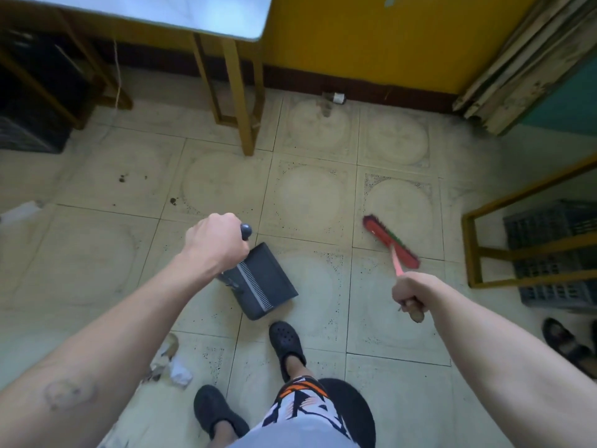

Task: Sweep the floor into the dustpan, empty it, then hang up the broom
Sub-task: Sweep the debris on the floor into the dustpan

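The dustpan handle (245,232) is largely hidden by the left grip (214,244). The counter (193,11) is cut off by the top edge, the crate (549,221) by the right. The small object (336,98) by the wall is too blurred to be identified.

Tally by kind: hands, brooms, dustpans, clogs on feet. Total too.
Hands: 2, left hand and right hand
Brooms: 1, broom held by the right hand
Dustpans: 1, dustpan held by the left hand
Clogs: 2, forward clog and rear clog
Total: 6
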A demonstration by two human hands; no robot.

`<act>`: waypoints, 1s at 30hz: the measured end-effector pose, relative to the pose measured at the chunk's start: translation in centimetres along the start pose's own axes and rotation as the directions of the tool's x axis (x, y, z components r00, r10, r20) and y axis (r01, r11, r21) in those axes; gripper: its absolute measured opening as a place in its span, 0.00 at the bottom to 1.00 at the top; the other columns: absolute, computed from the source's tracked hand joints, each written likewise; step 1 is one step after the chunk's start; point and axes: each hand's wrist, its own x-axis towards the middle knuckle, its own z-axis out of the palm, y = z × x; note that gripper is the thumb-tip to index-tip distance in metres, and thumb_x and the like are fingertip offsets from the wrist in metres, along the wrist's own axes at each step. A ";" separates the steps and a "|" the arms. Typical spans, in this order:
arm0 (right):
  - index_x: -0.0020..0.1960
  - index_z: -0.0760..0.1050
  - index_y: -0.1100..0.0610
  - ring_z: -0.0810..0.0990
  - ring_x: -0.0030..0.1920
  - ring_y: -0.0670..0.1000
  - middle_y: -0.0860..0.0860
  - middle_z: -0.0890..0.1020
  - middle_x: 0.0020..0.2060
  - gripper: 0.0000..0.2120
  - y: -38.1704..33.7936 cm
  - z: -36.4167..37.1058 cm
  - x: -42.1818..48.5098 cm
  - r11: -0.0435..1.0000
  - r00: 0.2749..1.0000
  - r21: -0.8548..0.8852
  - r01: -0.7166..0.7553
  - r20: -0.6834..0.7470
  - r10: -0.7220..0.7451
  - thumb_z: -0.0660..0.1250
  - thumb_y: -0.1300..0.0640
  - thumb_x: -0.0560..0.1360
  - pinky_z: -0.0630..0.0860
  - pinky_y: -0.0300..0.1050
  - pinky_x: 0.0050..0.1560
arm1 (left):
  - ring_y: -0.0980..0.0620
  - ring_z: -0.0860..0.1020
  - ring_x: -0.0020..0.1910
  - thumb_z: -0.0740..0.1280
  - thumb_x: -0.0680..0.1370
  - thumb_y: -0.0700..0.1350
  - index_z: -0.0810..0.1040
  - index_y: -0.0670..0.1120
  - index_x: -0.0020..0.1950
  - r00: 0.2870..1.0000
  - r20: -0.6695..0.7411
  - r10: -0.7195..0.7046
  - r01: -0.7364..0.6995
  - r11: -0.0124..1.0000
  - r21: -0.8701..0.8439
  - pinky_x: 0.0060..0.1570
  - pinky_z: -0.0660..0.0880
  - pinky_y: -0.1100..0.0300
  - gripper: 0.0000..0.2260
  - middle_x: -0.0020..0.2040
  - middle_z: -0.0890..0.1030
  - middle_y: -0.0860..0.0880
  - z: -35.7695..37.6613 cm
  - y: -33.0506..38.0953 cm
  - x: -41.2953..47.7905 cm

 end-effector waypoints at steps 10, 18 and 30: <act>0.39 0.67 0.60 0.68 0.27 0.48 0.54 0.69 0.28 0.07 -14.2 11.4 -9.7 0.799 0.984 0.595 0.084 0.076 -0.159 0.57 0.69 0.73 0.67 0.34 0.22 | 0.44 0.75 0.41 0.63 0.77 0.46 0.74 0.46 0.47 0.997 -0.044 -0.066 0.063 0.996 -0.067 0.41 0.71 0.57 0.04 0.41 0.75 0.46 0.4 -14.7 -8.3; 0.34 0.65 0.58 0.68 0.26 0.47 0.51 0.67 0.29 0.11 -27.4 16.7 -14.9 0.811 0.959 0.561 0.167 0.100 -0.266 0.53 0.70 0.70 0.71 0.33 0.24 | 0.42 0.80 0.45 0.62 0.77 0.49 0.75 0.49 0.44 0.973 -0.114 -0.200 0.176 0.966 -0.188 0.40 0.71 0.56 0.06 0.45 0.81 0.44 2.3 -27.0 -15.2; 0.40 0.67 0.62 0.69 0.26 0.48 0.53 0.70 0.28 0.03 -33.5 28.9 -25.7 0.859 0.930 -0.386 0.338 0.277 -0.241 0.58 0.68 0.68 0.64 0.38 0.25 | 0.44 0.75 0.39 0.62 0.77 0.48 0.73 0.46 0.45 0.901 -0.023 -0.434 0.413 0.871 -0.267 0.39 0.71 0.56 0.06 0.41 0.77 0.46 4.2 -38.8 -20.5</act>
